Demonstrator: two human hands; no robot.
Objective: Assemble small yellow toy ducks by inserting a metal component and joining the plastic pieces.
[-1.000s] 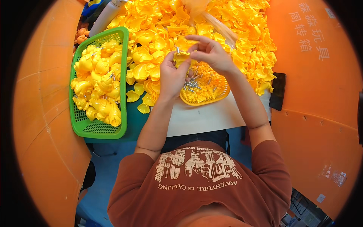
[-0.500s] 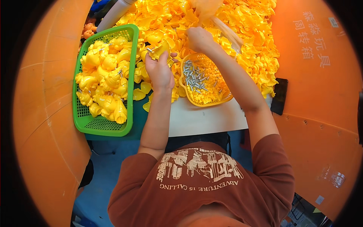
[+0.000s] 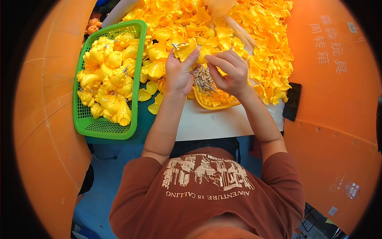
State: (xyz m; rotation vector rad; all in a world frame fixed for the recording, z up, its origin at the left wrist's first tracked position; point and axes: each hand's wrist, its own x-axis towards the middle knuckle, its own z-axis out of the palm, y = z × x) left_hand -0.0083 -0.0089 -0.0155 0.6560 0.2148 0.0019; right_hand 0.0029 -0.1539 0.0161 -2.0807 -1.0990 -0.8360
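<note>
My left hand (image 3: 178, 74) is closed around a yellow plastic shell (image 3: 185, 51), from which a short metal pin (image 3: 175, 46) sticks out at the left. Close beside it, my right hand (image 3: 232, 71) pinches another yellow shell piece (image 3: 206, 52) between thumb and fingers. The two pieces are nearly touching or touching; I cannot tell which. Below my right hand stands a small yellow basket (image 3: 217, 107), partly covered by that hand. Silver metal pins (image 3: 203, 83) and small yellow bits (image 3: 217, 98) lie inside it.
A green basket (image 3: 136, 91) at the left holds several rounded yellow pieces (image 3: 107, 77), some with pins. Loose yellow shells (image 3: 266, 59) are heaped across the table's far side, a clear plastic bag (image 3: 240, 32) among them. A black phone-like object (image 3: 293, 101) sits by the orange panel (image 3: 326, 99).
My right hand has come back from the heap toward my left hand and now holds a yellow shell piece. My left hand has shifted slightly right with its shell.
</note>
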